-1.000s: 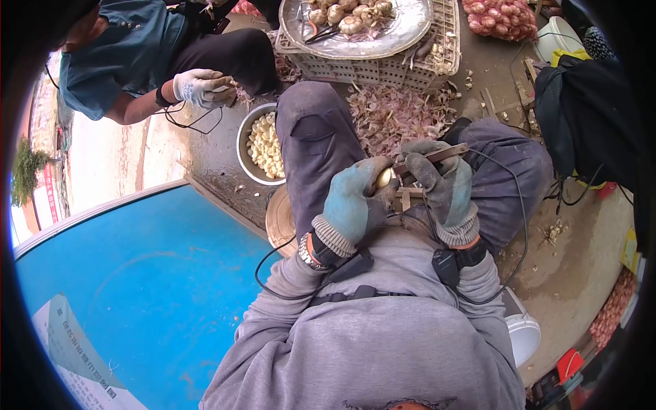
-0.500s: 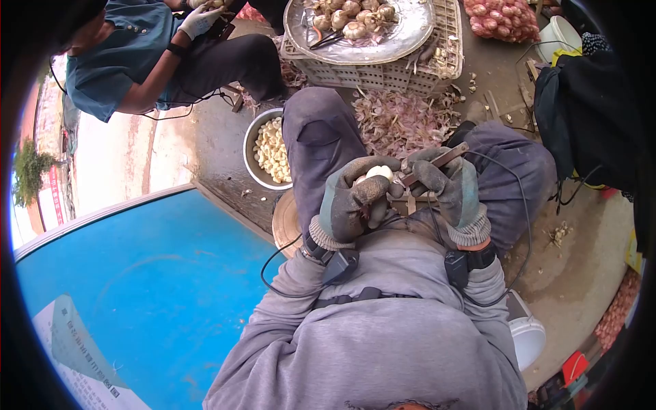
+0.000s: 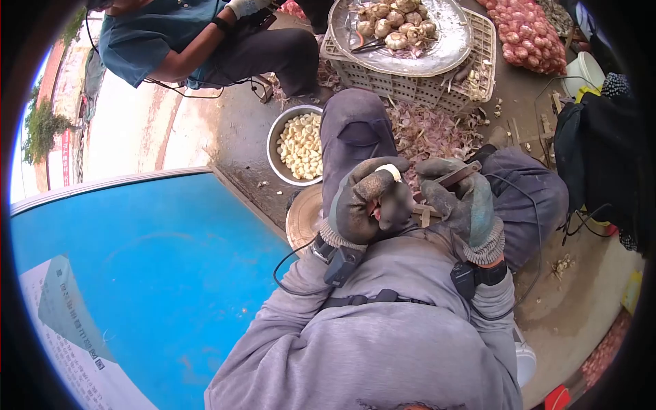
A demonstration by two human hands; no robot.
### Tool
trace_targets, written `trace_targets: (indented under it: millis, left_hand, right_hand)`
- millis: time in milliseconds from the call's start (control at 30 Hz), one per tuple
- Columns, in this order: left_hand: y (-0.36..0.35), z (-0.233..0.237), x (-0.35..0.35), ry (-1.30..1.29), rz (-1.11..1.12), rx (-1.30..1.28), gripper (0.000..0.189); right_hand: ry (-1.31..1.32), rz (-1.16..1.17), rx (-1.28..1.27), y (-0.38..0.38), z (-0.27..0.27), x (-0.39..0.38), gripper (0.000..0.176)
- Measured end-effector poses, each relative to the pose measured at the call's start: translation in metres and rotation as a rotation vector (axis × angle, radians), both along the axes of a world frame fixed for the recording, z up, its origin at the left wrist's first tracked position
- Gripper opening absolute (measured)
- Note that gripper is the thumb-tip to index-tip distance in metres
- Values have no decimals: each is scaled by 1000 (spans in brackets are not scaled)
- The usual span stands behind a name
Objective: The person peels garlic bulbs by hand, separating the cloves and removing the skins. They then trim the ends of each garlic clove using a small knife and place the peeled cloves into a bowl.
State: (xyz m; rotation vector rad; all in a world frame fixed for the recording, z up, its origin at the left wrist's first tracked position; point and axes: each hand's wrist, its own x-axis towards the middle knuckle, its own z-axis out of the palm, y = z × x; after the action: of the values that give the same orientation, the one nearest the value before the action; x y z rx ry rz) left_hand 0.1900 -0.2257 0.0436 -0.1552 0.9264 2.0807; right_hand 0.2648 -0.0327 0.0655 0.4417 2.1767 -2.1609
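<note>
My left hand (image 3: 365, 201), in a grey work glove, is closed around garlic; a white peeled clove (image 3: 390, 171) shows at the fingers and a reddish piece in the palm. To its right, my right hand (image 3: 456, 201), also gloved, grips a brown tool (image 3: 459, 175) with a flat handle. The two hands are a little apart above my lap. Beyond my knee to the left stands a metal bowl (image 3: 275, 152) of peeled cloves. Garlic skins (image 3: 430, 133) lie heaped on the ground between my legs.
A round metal tray (image 3: 444, 55) with garlic bulbs rests on a plastic crate (image 3: 484, 75). A blue board (image 3: 157, 273) is at the left. A co-worker (image 3: 164, 41) sits at the upper left. Red net bags of garlic (image 3: 526, 41) and a white bucket (image 3: 583, 74) stand at the upper right.
The view has shifted, so the surroundings appear further right. My hands have moved apart slightly, and my left hand has turned, showing the reddish piece in its palm.
</note>
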Motion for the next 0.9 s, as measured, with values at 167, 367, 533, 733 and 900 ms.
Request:
trace_targets:
  millis: [167,367,533,733,900]
  left_hand:
    - [2,-11,5,73,-17,-115,36]
    - [11,-5,9,109,-25,-211,33]
    - [19,-16,15,190,-53,-391,32]
    - [13,-5,8,134,-115,-234,33]
    - [10,-19,3,650,-185,-346,30]
  right_hand:
    - [228,21,208,-4,-16,0,17]
    - [96,-25,184,-9,-23,7,12]
    - [192,-16,434,-8,-17,2,11]
    - [45,-13,130,-1,-34,8,15]
    - [-169,78,-164,12,-26,9,15]
